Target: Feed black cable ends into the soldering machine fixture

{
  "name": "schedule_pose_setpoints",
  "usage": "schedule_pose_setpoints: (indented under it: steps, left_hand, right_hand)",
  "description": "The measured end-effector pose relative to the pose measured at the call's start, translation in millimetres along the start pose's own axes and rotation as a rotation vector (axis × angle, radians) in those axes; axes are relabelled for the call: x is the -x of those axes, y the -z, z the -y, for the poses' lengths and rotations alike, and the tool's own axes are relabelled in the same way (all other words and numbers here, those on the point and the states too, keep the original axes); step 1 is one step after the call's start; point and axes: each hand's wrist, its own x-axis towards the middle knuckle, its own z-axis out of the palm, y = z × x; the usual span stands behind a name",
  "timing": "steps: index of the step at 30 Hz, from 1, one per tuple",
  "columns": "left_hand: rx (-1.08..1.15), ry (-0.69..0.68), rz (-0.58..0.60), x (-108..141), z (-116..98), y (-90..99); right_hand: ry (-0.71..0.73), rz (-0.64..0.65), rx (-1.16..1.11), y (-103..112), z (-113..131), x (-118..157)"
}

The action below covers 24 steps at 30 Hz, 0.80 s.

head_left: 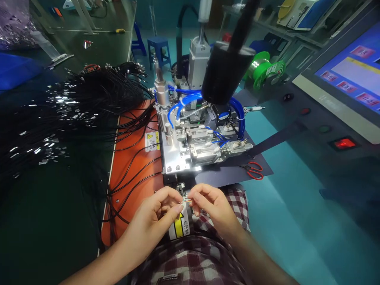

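Observation:
Both hands meet in front of the machine, fingertips nearly touching. Thumb and index finger of my left hand (pixel 158 211) are pinched at the left end of some thin, light-coloured wires (pixel 186 200). My right hand (pixel 210 202) pinches the same wires from the right, its other fingers curled. The wires are small, and their far ends are hidden by my fingers. Just beyond the fingertips is the front of a metal machine (pixel 178 166) with cylinders and blue air tubes (pixel 190 99). Below the hands, a label with a yellow arrow (pixel 178 225) shows on the machine's track.
A large bundle of black cables (pixel 89 95) lies at the left, with several strands crossing an orange plate (pixel 136 170). Red-handled scissors (pixel 255 171) rest on a dark plate at the right. A green solder-wire spool (pixel 263 70) stands behind, and a control screen (pixel 353 71) is at the right.

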Motion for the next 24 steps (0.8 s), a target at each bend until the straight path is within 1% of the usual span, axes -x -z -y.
schedule_pose_setpoints:
  steps: [5, 8, 11, 13, 15, 19, 21, 24]
  left_hand:
    - [-0.17, -0.059, -0.051, -1.1, 3.2, -0.3]
    - [-0.267, -0.106, -0.063, -0.9, 4.8, -1.6]
    - [-0.386, -0.166, -0.054, 1.3, 5.8, -2.8]
    - [-0.473, -0.206, -0.047, 3.3, 6.0, -3.4]
    - [-0.554, -0.235, -0.025, 5.1, 5.9, -4.1]
    - [-0.638, -0.271, 0.06, 6.6, 6.7, -6.0]
    - [-0.65, -0.283, 0.073, 6.6, 8.0, -6.8]
    - [-0.652, -0.294, 0.059, 6.9, 9.9, -7.5]
  right_hand:
    - [0.014, 0.017, 0.122, 5.9, 3.5, 2.9]
    - [0.035, 0.037, 0.259, 7.9, 8.4, 4.3]
    - [0.125, 0.046, 0.477, 8.1, 16.4, 6.1]
    - [0.187, 0.077, 0.598, 7.8, 22.4, 7.5]
    - [0.217, 0.122, 0.693, 7.7, 28.2, 8.7]
    - [0.223, 0.191, 0.888, 9.2, 38.2, 9.9]
    - [0.21, 0.211, 0.952, 10.5, 40.9, 10.3]
    - [0.186, 0.21, 0.969, 11.9, 40.3, 11.5]
